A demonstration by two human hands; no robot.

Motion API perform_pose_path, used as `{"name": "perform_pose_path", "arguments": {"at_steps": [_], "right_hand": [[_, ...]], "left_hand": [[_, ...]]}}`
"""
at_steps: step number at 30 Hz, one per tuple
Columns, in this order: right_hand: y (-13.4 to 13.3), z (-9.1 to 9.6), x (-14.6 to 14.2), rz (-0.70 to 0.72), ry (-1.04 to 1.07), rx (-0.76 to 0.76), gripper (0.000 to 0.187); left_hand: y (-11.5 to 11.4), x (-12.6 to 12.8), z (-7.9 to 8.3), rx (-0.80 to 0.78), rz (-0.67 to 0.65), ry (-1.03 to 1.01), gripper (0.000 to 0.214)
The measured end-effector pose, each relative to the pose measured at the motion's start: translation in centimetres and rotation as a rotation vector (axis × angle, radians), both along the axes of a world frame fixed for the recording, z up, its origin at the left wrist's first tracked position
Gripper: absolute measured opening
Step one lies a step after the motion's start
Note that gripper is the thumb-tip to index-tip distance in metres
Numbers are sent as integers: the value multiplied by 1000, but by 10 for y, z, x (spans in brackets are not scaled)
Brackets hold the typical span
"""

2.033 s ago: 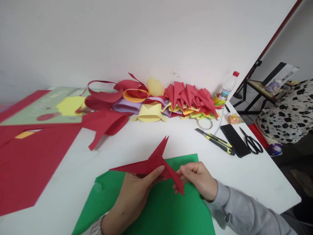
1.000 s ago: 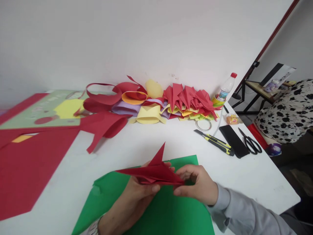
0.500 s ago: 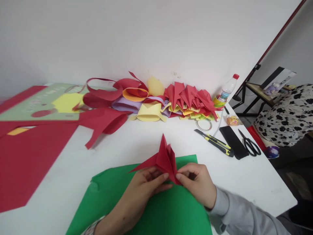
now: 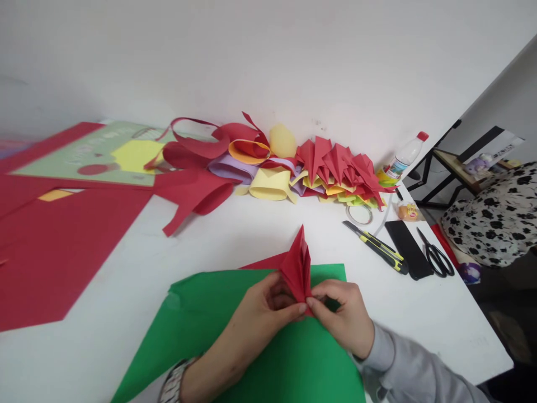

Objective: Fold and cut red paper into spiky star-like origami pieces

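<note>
A folded red paper piece (image 4: pixel 296 267) with a pointed tip stands upright between my hands, above a green paper sheet (image 4: pixel 260 358) on the white table (image 4: pixel 440 319). My left hand (image 4: pixel 262 313) pinches its lower end with thumb and fingers closed. My right hand (image 4: pixel 342 316), in a grey sleeve, pinches the same lower end from the right. The fingertips of both hands meet at the paper's base.
Large red sheets (image 4: pixel 62 246) lie at left. A row of folded red, yellow and purple paper shapes (image 4: pixel 293 168) lines the wall. At right lie a tape roll (image 4: pixel 359 213), a utility knife (image 4: pixel 375 247), a black case (image 4: pixel 408 248), scissors (image 4: pixel 436 254) and a bottle (image 4: pixel 405 157). A person in a patterned garment (image 4: pixel 495 218) sits at far right.
The red paper was long and spread sideways; I have turned and folded it together, so it now stands narrow and upright. Both hands moved closer at its base.
</note>
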State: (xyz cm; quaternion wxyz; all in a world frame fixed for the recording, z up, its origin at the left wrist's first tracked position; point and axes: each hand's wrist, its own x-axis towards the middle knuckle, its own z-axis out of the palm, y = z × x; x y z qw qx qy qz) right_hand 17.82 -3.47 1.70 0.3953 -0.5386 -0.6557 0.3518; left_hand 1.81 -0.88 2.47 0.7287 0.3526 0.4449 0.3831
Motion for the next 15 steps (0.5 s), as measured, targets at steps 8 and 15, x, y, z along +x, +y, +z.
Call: {"name": "perform_pose_path", "arguments": {"at_steps": [8, 15], "right_hand": [[3, -1, 2, -21, 276, -272, 19], [7, -1, 1, 44, 536, -438, 33]], "left_hand": [[0, -4, 1, -4, -38, 5, 23], [0, -3, -1, 87, -75, 19, 20]]}}
